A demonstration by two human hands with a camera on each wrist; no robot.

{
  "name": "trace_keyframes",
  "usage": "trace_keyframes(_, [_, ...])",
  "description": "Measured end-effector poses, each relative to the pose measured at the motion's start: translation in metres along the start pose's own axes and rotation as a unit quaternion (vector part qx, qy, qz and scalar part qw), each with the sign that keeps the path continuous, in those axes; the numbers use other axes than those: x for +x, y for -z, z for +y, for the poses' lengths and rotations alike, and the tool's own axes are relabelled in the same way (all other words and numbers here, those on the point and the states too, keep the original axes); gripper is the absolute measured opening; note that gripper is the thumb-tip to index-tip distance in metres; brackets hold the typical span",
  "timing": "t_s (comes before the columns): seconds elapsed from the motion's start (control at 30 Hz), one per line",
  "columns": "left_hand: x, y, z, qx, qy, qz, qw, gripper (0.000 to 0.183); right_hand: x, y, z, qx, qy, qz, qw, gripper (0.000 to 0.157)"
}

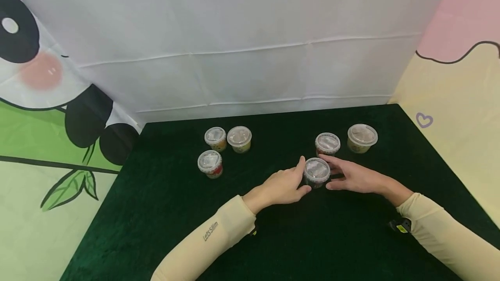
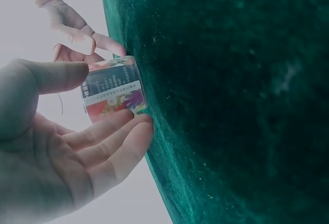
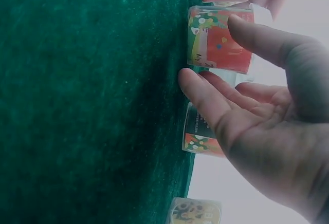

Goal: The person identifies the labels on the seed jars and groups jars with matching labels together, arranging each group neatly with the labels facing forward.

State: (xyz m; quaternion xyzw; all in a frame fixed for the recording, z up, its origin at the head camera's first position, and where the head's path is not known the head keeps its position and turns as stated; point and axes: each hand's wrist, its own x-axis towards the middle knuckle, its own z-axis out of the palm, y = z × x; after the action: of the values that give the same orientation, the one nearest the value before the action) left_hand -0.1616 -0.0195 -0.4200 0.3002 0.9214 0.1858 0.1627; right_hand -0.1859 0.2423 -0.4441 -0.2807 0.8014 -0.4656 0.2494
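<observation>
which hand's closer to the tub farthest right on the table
Right. The right hand is in front of that tub; the left hand is farther off, left of the tub between them.

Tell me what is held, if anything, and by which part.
No clear hold shows: the left hand and right hand flank a lidded cup; whether they touch it is unclear.

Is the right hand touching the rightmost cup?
Apart. The head view shows it: a strip of green cloth lies between the right hand and the rightmost cup.
</observation>
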Motion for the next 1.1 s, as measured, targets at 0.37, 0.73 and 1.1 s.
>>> trace_keyframes(0.37, [0.004,0.001,0.001,-0.009,-0.009,0.014,0.9998,0.079,0.006,0.001,-0.004,-0.042,0.018,0.016,0.999,0.08])
trace_keyframes(0.73, [0.002,-0.004,-0.002,-0.017,-0.019,0.029,0.9992,0.075,0.005,-0.004,-0.001,-0.048,0.029,0.018,0.998,0.077])
trace_keyframes(1.1, [-0.011,0.005,-0.015,-0.009,-0.024,0.075,0.9969,0.071,0.019,-0.009,-0.013,-0.047,0.066,0.017,0.997,0.07])
